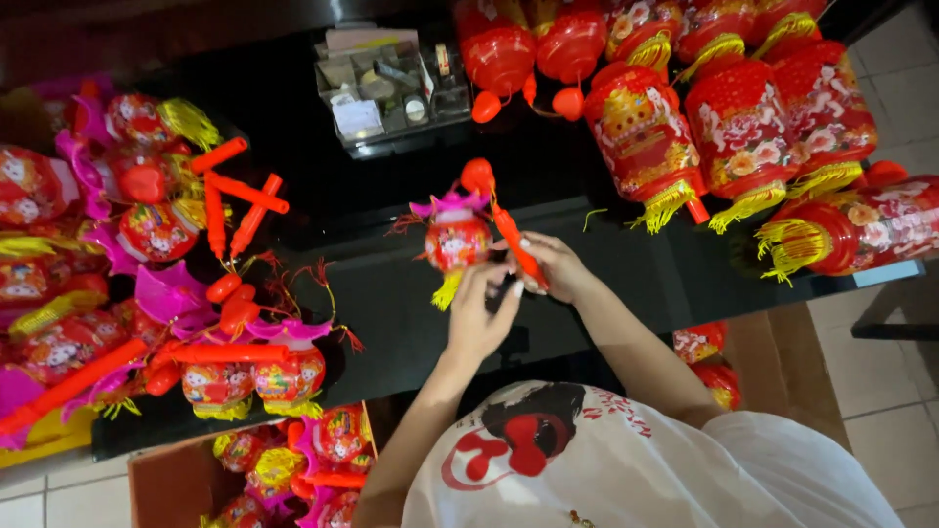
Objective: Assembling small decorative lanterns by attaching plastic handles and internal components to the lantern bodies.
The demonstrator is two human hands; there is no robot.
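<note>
A small red toy lantern (456,241) with a pink roof and a yellow tassel hangs over the black tabletop (391,303), near the middle of the head view. An orange-red stick handle (511,235) runs from a round knob above the lantern down to my right hand (555,264), which grips its lower end. My left hand (479,318) is just below and right of the lantern, fingers curled up toward the stick and touching it beside my right hand. My white shirt with a red print fills the bottom of the view.
Many small lanterns and loose orange sticks (240,200) are heaped at the left. Large red tasselled lanterns (743,132) lie at the right. A clear tray of small items (386,88) sits at the back. Cardboard boxes of lanterns (293,469) stand below the table.
</note>
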